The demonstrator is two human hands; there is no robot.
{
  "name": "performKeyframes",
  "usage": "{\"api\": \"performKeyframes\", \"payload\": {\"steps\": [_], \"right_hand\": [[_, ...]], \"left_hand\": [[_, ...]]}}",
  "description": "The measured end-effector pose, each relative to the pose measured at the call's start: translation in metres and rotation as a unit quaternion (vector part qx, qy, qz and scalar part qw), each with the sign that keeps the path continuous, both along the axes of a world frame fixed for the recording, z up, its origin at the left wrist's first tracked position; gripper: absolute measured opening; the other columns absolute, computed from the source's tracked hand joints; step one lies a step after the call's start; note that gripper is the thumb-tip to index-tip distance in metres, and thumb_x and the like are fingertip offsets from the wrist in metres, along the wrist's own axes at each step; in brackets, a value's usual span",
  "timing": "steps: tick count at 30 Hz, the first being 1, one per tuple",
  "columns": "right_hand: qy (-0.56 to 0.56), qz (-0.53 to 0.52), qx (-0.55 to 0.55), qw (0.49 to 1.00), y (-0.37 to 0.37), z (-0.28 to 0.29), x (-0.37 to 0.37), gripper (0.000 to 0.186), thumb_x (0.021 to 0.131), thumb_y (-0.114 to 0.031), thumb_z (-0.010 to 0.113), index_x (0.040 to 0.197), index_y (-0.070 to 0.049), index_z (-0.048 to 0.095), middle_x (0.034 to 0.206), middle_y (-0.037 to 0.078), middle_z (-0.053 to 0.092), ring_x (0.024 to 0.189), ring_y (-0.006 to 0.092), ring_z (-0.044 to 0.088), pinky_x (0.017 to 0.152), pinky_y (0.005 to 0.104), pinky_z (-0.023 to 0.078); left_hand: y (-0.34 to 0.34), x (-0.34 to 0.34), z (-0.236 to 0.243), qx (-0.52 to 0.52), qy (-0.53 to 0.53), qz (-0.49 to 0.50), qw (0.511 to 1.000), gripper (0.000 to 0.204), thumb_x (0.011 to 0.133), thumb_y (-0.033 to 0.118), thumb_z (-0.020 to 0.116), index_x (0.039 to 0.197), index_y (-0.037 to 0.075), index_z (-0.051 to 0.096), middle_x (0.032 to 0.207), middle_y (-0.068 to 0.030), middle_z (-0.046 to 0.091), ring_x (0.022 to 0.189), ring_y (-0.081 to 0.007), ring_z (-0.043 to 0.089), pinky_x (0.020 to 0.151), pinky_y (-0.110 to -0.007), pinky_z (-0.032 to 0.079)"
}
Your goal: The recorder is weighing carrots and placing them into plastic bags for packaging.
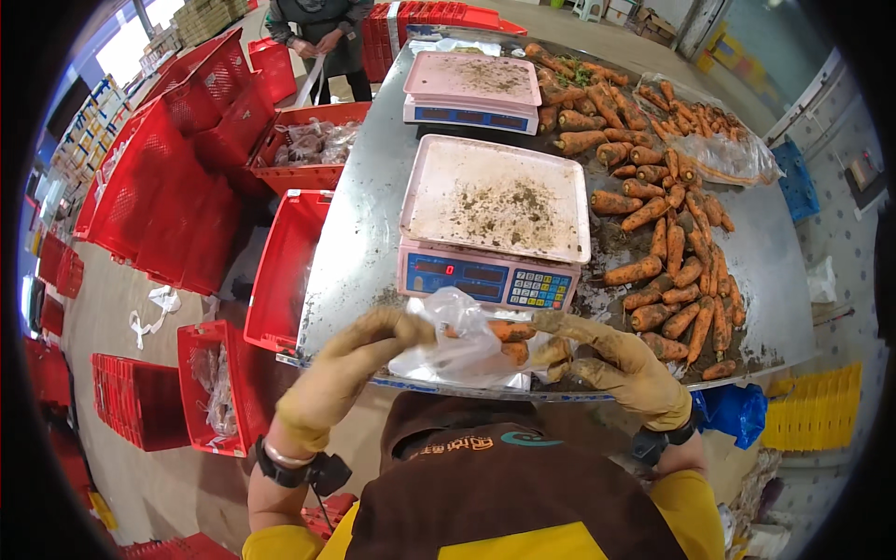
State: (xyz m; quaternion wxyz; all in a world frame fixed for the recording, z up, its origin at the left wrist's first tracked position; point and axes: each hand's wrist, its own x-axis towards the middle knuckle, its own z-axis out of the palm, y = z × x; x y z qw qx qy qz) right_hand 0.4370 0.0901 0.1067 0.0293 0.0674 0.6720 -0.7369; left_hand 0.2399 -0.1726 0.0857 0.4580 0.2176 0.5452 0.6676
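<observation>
A clear plastic bag (457,336) lies at the near edge of the metal table, with a few carrots (511,332) at its right end. My left hand (353,366), in a tan glove, has its fingertips closed on the bag's left side. My right hand (627,366), in a muddy tan glove, is beside the carrots' right ends with its fingers apart. Whether its fingertips touch the bag is hard to see. Just beyond the bag stands a pink scale (495,210) whose pan carries loose soil but no carrots.
A large pile of carrots (667,233) covers the right of the metal table (359,219). A second scale (473,89) stands farther back. Red crates (297,252) crowd the left, one with bagged goods. Yellow crates (821,406) are at right. Another person (322,37) stands at the far left.
</observation>
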Motion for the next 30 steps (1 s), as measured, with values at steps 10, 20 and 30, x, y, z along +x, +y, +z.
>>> {"api": "performKeyframes", "payload": {"steps": [10, 20, 30], "right_hand": [[-0.025, 0.084, -0.011, 0.996, -0.016, -0.010, 0.000, 0.041, 0.099, -0.012, 0.059, 0.140, -0.004, 0.053, 0.126, 0.010, 0.062, 0.107, 0.0154, 0.059, 0.092, 0.0300, 0.049], [0.088, -0.118, -0.065, 0.987, 0.018, -0.047, 0.007, 0.047, 0.101, -0.014, 0.056, 0.145, -0.001, 0.044, 0.131, 0.014, 0.061, 0.105, 0.0171, 0.062, 0.092, 0.0313, 0.051], [0.071, -0.142, -0.044, 0.986, 0.039, -0.024, 0.008, 0.041, 0.099, -0.007, 0.055, 0.139, 0.002, 0.049, 0.146, 0.016, 0.050, 0.119, 0.0283, 0.061, 0.099, 0.0404, 0.052]], "left_hand": [[0.092, 0.021, -0.098, -0.130, 0.432, 0.051, 0.891, 0.037, 0.088, 0.024, 0.069, 0.114, -0.002, 0.062, 0.100, -0.0158, 0.067, 0.099, -0.0353, 0.061, 0.092, -0.039, 0.047], [0.027, 0.004, -0.027, -0.138, -0.054, -0.121, 0.982, 0.035, 0.099, 0.032, 0.058, 0.117, 0.002, 0.061, 0.099, -0.0067, 0.066, 0.088, -0.0135, 0.061, 0.084, -0.028, 0.046], [-0.010, -0.024, 0.008, -0.194, -0.018, -0.130, 0.972, 0.032, 0.096, 0.016, 0.058, 0.119, -0.006, 0.058, 0.102, -0.0147, 0.069, 0.086, -0.0231, 0.068, 0.079, -0.035, 0.054]]}}
